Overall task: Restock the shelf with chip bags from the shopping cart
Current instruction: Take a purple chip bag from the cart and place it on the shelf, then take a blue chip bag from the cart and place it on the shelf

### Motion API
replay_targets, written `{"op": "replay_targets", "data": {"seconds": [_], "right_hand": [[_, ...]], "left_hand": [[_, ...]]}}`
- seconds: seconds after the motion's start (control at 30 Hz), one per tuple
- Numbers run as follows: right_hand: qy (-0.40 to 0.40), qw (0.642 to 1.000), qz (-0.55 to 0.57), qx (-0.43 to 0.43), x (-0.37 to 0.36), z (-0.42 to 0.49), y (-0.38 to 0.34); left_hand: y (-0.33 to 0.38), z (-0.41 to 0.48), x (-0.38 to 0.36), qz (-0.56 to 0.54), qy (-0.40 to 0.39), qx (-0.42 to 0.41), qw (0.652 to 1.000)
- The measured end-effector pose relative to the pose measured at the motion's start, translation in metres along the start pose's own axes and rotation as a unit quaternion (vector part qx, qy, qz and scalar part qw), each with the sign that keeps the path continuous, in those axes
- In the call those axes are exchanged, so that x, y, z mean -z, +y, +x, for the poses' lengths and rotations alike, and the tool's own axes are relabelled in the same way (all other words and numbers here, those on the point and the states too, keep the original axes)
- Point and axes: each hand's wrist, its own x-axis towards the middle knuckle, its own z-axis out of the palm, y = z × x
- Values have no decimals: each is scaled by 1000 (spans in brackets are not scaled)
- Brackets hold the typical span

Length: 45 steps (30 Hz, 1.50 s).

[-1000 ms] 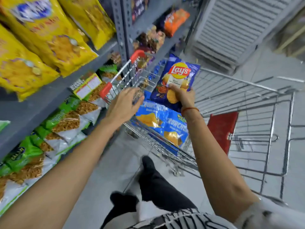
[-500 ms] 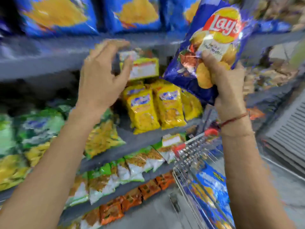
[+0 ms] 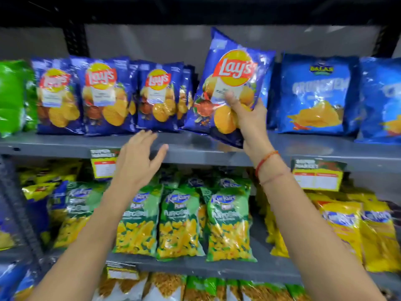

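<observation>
My right hand (image 3: 249, 118) grips a blue Lay's chip bag (image 3: 230, 83) by its lower right portion, thumb across the front, fingers behind. The bag is tilted, its lower corner overhanging the front edge of the upper grey shelf (image 3: 195, 148), in the gap between the row of shelved Lay's bags (image 3: 104, 94) to the left and a lighter blue Crunchex bag (image 3: 316, 94) to the right. A red thread bracelet (image 3: 265, 160) sits on my right wrist. My left hand (image 3: 138, 161) is open, fingers spread, holding nothing, fingertips at the shelf's front lip just below the nearest shelved Lay's bag. Yellow price tags (image 3: 318, 177) hang from the shelf edge. Green Kurkure bags (image 3: 180, 222) stand upright on the shelf below.
</observation>
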Motion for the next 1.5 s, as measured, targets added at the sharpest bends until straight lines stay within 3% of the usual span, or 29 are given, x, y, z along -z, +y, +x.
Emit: {"op": "replay_targets", "data": {"seconds": [0.17,0.47,0.93,1.07,1.23,1.4,1.5], "right_hand": [[-55,998,-13,-19,-64,24,30],[-95,992,-46,-75,-120,42,79],[-77,988,-111,-74,-113,33,84],[-57,987,-150,4,-84,18,61],[-14,984,-164,66,-12,-7,22],[93,968,-207,110,90,-45,-5],[162,949,-250,99,161,-76,-11]], "left_hand": [[-22,6,0,93,-66,-11,993],[-25,1,-9,99,-1,-23,995],[-31,3,-13,94,27,-41,994],[-30,2,-14,68,43,-47,996],[15,0,-29,-54,82,-109,989],[106,-13,-70,-190,93,-218,953],[161,-36,-107,-254,54,-286,922]]}}
